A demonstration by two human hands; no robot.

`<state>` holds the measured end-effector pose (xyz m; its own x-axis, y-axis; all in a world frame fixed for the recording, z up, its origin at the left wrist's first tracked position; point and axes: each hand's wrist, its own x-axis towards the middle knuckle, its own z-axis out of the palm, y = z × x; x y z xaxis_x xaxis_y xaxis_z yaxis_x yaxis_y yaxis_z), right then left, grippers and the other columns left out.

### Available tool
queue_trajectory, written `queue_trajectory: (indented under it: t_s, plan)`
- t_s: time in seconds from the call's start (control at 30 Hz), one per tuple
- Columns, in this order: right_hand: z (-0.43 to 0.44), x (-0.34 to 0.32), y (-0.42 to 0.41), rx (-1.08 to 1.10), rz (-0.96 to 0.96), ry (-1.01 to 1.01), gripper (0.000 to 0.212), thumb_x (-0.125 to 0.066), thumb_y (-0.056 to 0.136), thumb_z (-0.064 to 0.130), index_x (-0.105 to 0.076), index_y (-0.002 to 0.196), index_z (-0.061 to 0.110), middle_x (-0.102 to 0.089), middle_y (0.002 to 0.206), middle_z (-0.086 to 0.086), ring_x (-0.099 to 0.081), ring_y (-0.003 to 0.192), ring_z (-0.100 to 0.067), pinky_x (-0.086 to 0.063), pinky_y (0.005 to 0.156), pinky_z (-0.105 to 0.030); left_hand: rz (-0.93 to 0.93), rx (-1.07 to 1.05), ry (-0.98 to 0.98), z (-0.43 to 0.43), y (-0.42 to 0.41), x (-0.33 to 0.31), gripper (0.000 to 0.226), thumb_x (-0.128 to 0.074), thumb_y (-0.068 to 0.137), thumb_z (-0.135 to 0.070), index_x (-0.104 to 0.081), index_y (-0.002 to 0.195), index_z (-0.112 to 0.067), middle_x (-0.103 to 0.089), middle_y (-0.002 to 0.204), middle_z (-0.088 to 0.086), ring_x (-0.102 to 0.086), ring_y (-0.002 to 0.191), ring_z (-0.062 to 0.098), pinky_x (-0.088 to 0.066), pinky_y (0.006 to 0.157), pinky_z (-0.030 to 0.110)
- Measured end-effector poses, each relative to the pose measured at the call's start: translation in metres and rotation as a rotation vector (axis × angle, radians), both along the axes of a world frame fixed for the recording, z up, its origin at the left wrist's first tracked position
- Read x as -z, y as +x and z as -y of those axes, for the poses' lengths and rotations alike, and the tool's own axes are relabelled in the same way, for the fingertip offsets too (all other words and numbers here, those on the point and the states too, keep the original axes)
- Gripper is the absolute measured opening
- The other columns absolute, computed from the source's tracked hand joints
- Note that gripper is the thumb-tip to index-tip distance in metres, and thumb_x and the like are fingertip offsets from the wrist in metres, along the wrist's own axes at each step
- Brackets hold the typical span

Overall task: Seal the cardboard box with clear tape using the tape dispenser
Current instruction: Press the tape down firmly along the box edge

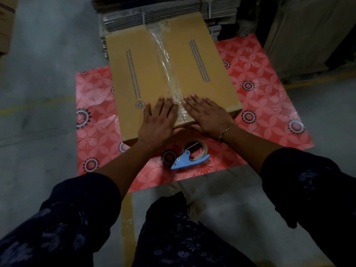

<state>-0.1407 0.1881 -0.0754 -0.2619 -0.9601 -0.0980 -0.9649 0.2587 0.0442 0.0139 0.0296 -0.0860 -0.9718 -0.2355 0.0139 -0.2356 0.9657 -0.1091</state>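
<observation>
A closed brown cardboard box (134, 74) lies on a red patterned mat. A strip of clear tape (163, 60) runs along its centre seam from the far edge to the near edge. My left hand (159, 120) and my right hand (208, 116) lie flat on the near end of the box top, one on each side of the tape, fingers spread. Neither hand holds anything. The blue tape dispenser (190, 157) with its roll of clear tape lies on the mat just in front of the box, between my forearms.
The red floral mat (265, 97) covers the grey concrete floor (38, 93). Stacks of flattened cardboard (154, 14) stand behind the box. A large pale carton (312, 35) stands at the back right. A brown cardboard strip (127, 218) lies by my knees.
</observation>
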Motion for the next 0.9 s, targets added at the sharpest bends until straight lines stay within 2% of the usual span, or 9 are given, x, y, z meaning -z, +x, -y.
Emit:
queue_trajectory:
  t_s: [0.17,0.3,0.4,0.47,0.5,0.6,0.8,0.9]
  plan:
    - [0.001,0.000,0.005,0.023,-0.001,-0.006,0.090,-0.064,0.087,0.043,-0.017,0.157,0.014,-0.019,0.166,-0.006,-0.018,0.153,-0.025,-0.018,0.121,-0.042,0.055,-0.006,-0.020,0.000,0.000,-0.002,0.089,-0.059,0.088,-0.059,-0.028,0.154,-0.009,-0.031,0.164,0.016,-0.028,0.152,0.038,-0.028,0.114,0.067]
    - [-0.001,-0.004,0.005,0.027,0.022,0.009,0.097,-0.068,0.082,0.036,-0.013,0.158,0.014,-0.014,0.167,-0.006,-0.013,0.154,-0.024,-0.015,0.122,-0.041,0.089,-0.014,-0.019,-0.002,0.001,-0.005,0.097,-0.068,0.083,-0.058,-0.025,0.155,-0.010,-0.030,0.164,0.016,-0.027,0.152,0.038,-0.029,0.114,0.067]
    - [-0.002,-0.006,0.005,0.020,0.054,-0.001,0.090,-0.056,0.087,0.048,-0.012,0.158,0.015,-0.011,0.168,-0.004,-0.010,0.154,-0.022,-0.015,0.124,-0.042,0.089,-0.013,0.012,-0.002,0.002,-0.006,0.100,-0.069,0.081,-0.060,-0.024,0.156,-0.011,-0.029,0.165,0.015,-0.026,0.153,0.038,-0.028,0.114,0.067]
    - [-0.001,-0.007,0.005,0.039,0.086,-0.030,0.084,-0.035,0.092,0.064,-0.014,0.158,0.017,-0.013,0.167,-0.003,-0.012,0.154,-0.021,-0.016,0.124,-0.042,0.057,-0.007,0.034,-0.001,0.003,-0.007,0.098,-0.060,0.084,-0.069,-0.025,0.156,-0.012,-0.029,0.165,0.015,-0.025,0.153,0.037,-0.026,0.115,0.066]
    - [-0.001,-0.006,0.005,0.043,0.089,-0.039,0.083,-0.029,0.093,0.067,-0.015,0.158,0.017,-0.015,0.167,-0.002,-0.013,0.154,-0.020,-0.016,0.124,-0.041,0.027,-0.009,0.057,-0.001,0.004,-0.007,0.096,-0.049,0.087,-0.076,-0.027,0.156,-0.012,-0.031,0.165,0.014,-0.026,0.153,0.036,-0.025,0.116,0.066]
    - [0.000,-0.002,0.003,0.031,0.062,-0.050,0.080,-0.023,0.094,0.065,-0.017,0.158,0.016,-0.019,0.166,-0.004,-0.018,0.153,-0.021,-0.019,0.122,-0.041,-0.044,-0.030,0.098,-0.006,0.003,-0.010,0.091,-0.017,0.095,-0.079,-0.036,0.154,-0.012,-0.036,0.163,0.014,-0.031,0.152,0.034,-0.025,0.117,0.064]
    - [0.000,0.003,0.001,0.031,0.041,-0.081,0.078,-0.029,0.094,0.062,-0.021,0.157,0.015,-0.025,0.164,-0.005,-0.024,0.151,-0.024,-0.023,0.120,-0.043,-0.063,-0.030,0.070,-0.006,0.001,-0.003,0.081,-0.019,0.101,-0.072,-0.039,0.152,-0.013,-0.040,0.161,0.013,-0.033,0.151,0.034,-0.028,0.116,0.063]
    - [0.000,0.006,0.000,0.025,0.021,-0.103,0.078,-0.036,0.095,0.061,-0.025,0.156,0.014,-0.028,0.163,-0.006,-0.026,0.151,-0.025,-0.026,0.119,-0.044,-0.056,-0.021,0.081,-0.006,-0.001,-0.006,0.085,-0.010,0.100,-0.072,-0.041,0.151,-0.011,-0.041,0.160,0.014,-0.035,0.150,0.036,-0.029,0.115,0.064]
